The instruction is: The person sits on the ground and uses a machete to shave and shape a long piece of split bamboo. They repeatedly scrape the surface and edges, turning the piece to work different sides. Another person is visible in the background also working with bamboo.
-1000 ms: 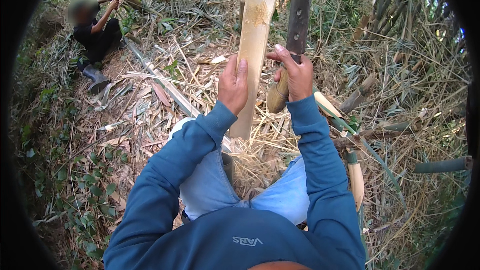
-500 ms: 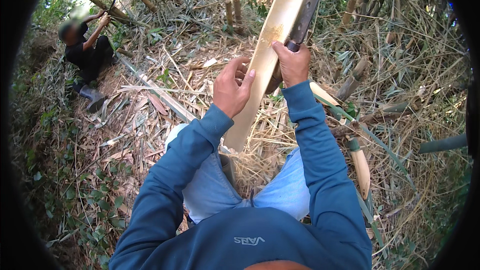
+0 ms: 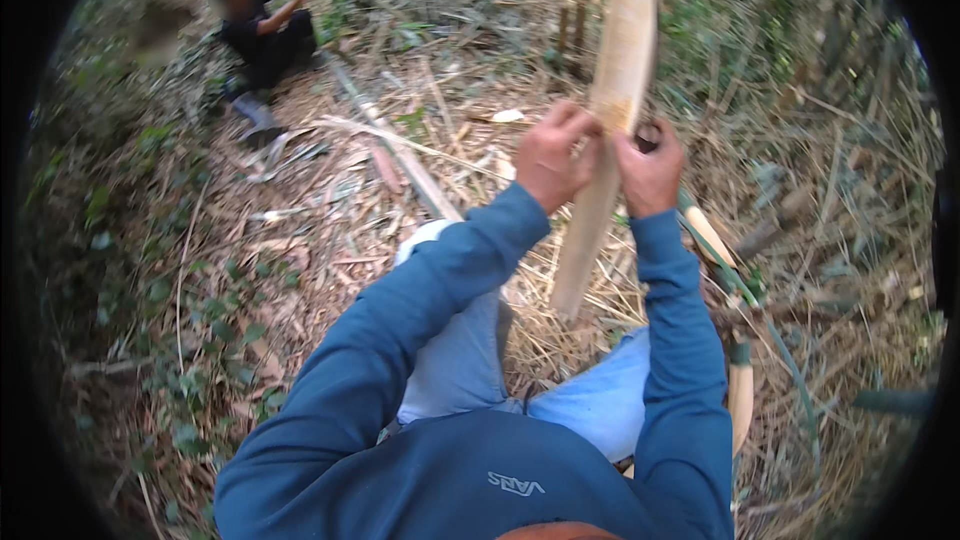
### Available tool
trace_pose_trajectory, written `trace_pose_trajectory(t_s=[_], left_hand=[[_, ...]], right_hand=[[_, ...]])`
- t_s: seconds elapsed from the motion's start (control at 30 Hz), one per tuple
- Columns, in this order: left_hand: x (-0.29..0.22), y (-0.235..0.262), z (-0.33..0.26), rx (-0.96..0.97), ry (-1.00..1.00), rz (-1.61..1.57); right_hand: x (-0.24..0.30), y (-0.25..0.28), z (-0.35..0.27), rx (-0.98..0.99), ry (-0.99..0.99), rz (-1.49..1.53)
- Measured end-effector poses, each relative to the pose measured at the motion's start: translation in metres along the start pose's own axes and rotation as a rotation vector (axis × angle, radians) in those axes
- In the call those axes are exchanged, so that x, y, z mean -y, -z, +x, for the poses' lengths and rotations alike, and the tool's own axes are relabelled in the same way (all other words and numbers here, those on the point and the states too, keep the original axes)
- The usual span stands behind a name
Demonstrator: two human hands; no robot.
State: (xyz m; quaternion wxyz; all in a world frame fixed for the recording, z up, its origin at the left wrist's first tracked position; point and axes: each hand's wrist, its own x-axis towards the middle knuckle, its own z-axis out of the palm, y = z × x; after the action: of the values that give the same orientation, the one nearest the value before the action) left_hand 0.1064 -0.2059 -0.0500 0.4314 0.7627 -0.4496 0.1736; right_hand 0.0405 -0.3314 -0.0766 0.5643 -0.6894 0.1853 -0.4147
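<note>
Both the left hand (image 3: 553, 155) and the right hand (image 3: 650, 172) are closing around the middle of a long pale bamboo stalk (image 3: 612, 110) standing on the littered ground, which is looking stiff, smooth and fairly heavy.

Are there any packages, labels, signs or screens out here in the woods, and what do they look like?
Printed logo: the only marking in view, a small pale emblem on the chest of the person's blue sweatshirt, near the bottom of the picture.
No packages, signs or screens: around both hands there is only the pale split bamboo and dry leaf litter.
</note>
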Motion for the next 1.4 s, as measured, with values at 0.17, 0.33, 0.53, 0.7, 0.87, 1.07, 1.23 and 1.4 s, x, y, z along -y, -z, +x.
trace_pose_trajectory(t_s=[0.17,0.33,0.53,0.7,0.87,1.07,1.23,1.4], left_hand=[[0.001,0.008,-0.003,-0.043,0.042,-0.007],[0.008,0.015,-0.004,-0.111,0.181,-0.096],[0.023,0.018,0.008,-0.172,0.357,-0.113],[0.027,0.009,0.013,-0.173,0.474,-0.48],[0.038,0.011,0.016,0.013,0.64,-0.875],[0.021,0.024,0.013,0.013,0.772,-1.306],[0.029,0.026,0.006,-0.083,0.748,-1.142],[0.033,0.037,0.006,-0.227,0.789,-1.017]], right_hand=[[-0.003,-0.012,-0.006,-0.005,0.024,-0.079],[0.004,-0.015,-0.011,0.008,0.031,-0.094],[-0.011,-0.008,-0.006,0.013,0.035,-0.119],[-0.005,-0.01,-0.015,0.077,0.139,-0.173],[0.009,-0.017,-0.033,0.253,0.086,-0.104],[0.011,-0.019,-0.041,0.295,0.197,-0.168],[0.007,-0.023,-0.043,0.283,0.121,-0.094],[-0.004,-0.021,-0.037,0.213,0.088,0.048]])
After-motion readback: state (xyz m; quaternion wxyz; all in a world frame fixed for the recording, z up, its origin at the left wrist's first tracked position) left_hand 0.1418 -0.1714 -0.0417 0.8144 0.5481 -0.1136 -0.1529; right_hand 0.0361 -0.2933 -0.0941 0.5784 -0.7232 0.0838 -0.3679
